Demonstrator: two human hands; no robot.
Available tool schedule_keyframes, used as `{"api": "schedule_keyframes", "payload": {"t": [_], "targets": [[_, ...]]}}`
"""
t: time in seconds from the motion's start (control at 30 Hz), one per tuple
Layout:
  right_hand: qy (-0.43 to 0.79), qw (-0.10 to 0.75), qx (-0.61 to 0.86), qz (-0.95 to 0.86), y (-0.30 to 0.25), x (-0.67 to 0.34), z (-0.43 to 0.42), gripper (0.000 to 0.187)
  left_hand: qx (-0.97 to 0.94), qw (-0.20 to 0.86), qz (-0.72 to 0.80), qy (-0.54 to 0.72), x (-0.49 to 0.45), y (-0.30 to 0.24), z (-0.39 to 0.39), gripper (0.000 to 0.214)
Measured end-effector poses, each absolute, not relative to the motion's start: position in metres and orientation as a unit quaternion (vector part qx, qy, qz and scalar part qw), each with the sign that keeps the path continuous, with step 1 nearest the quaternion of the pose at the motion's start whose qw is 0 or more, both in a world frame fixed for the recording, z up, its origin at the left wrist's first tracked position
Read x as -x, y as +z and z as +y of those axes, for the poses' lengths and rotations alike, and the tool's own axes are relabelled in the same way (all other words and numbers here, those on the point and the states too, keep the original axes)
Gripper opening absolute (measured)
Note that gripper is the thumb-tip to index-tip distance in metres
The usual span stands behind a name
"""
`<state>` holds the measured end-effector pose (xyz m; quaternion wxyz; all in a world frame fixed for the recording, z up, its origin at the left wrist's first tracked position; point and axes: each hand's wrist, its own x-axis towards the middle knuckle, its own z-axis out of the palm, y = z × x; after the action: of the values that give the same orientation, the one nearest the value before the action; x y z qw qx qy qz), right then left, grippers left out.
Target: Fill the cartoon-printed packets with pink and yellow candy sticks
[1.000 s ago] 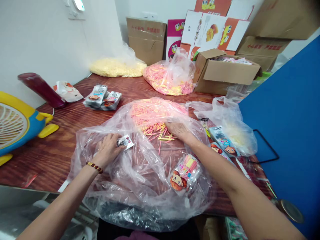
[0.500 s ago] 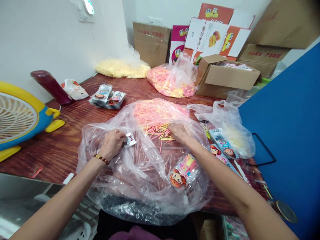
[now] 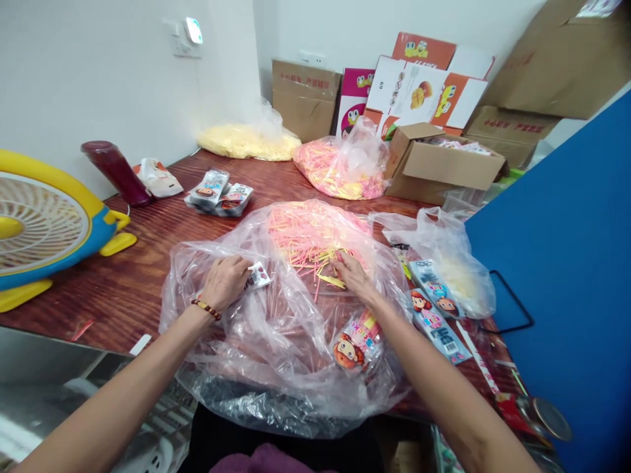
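A large clear plastic bag (image 3: 290, 335) lies spread over the table in front of me, with a heap of thin pink and yellow sticks (image 3: 305, 233) at its far end. My left hand (image 3: 224, 284) is closed on a small printed packet (image 3: 258, 274), resting on the bag's left part; the fingers cover much of it. At the heap's near right edge, my right hand (image 3: 355, 277) has its fingers pinched around some sticks, mostly hidden. Under my right forearm a filled printed pouch (image 3: 351, 349) with a cartoon girl and sticks inside rests on the plastic.
Flat printed pouches (image 3: 436, 322) and a smaller plastic bag (image 3: 458, 276) lie at right, beside a blue panel (image 3: 562, 263). Stacked packets (image 3: 219, 194), a fan (image 3: 44, 223) and a dark red bottle (image 3: 116, 174) stand left. Behind are filled bags (image 3: 340, 167) and an open carton (image 3: 444, 164).
My right hand has shifted slightly toward me at the heap's edge, its fingers drawn together on sticks. My left hand keeps its hold on the packet. The whole view has tilted a little.
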<state>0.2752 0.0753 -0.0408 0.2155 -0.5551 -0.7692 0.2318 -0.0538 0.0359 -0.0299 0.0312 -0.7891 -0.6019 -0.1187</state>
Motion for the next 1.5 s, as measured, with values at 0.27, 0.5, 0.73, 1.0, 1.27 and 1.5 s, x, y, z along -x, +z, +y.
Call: {"api": "schedule_keyframes", "payload": {"t": [0.27, 0.5, 0.73, 1.0, 1.27, 1.5], "targets": [[0.387, 0.379, 0.559, -0.628, -0.060, -0.255, 0.053, 0.030, 0.784, 0.017, -0.608, -0.120, 0.052, -0.032, 0.036, 0.024], [0.414, 0.345, 0.526, -0.658, -0.067, -0.256, 0.053, 0.021, 0.777, -0.001, -0.615, -0.132, 0.055, -0.035, 0.039, 0.021], [0.360, 0.375, 0.539, -0.663, -0.060, -0.259, 0.064, 0.020, 0.771, 0.010, -0.620, -0.147, 0.058, -0.028, 0.033, 0.024], [0.442, 0.461, 0.464, -0.614, -0.068, -0.255, 0.050, 0.020, 0.767, 0.008, -0.606, -0.210, 0.050, -0.017, 0.023, 0.029], [0.440, 0.474, 0.471, -0.600, -0.070, -0.254, 0.048, 0.026, 0.782, -0.065, -0.570, -0.244, 0.040, -0.001, 0.011, 0.026], [0.418, 0.448, 0.501, -0.611, -0.070, -0.254, 0.046, 0.025, 0.714, -0.194, -0.561, -0.371, 0.018, 0.033, 0.000, 0.019]]}}
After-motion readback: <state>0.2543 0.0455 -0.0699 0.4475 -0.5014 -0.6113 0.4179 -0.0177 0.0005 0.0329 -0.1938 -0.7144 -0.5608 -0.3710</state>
